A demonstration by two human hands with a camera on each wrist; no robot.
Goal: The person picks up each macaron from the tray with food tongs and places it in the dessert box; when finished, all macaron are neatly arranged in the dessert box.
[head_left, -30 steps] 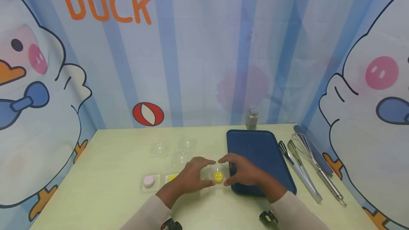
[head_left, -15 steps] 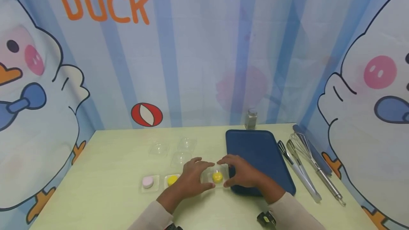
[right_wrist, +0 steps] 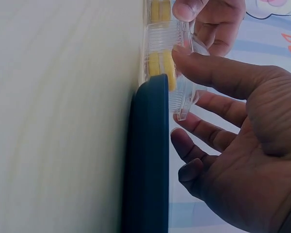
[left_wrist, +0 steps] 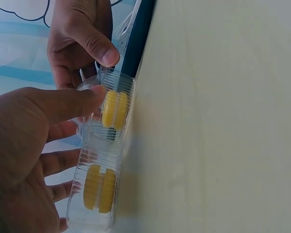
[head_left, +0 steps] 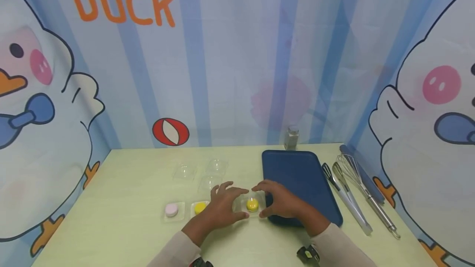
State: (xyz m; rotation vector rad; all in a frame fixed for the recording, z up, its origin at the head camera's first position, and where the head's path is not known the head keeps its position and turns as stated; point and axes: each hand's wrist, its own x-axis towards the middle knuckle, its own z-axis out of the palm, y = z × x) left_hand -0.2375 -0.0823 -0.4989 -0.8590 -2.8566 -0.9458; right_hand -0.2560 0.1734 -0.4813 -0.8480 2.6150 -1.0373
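Observation:
A yellow macaron [head_left: 252, 204] sits in a clear plastic box [left_wrist: 128, 82] with a domed clear lid [right_wrist: 187, 94] over it. My left hand [head_left: 224, 206] grips the lid's left side, thumb on the near edge and index finger at the far one. On the opposite side my right hand [head_left: 283, 202] holds it the same way, its last fingers free of the plastic in the right wrist view. Left of it, another yellow macaron [left_wrist: 99, 189] lies in an uncovered box, partly behind my left hand in the head view. Farther left is a pink macaron [head_left: 171, 209] in its own base [head_left: 181, 215].
Several loose clear lids [head_left: 184, 171] lie behind the boxes. Close to my right hand is a dark blue tray [head_left: 297, 176], with a glass jar [head_left: 291, 139] behind it. Tongs [head_left: 352, 207], a whisk [head_left: 375, 203] and a blue rod [head_left: 369, 180] lie at the right.
Both hands keep their hold on the lid with hardly any movement. My left hand's outer fingers have lifted and spread a little. The head view has shifted slightly.

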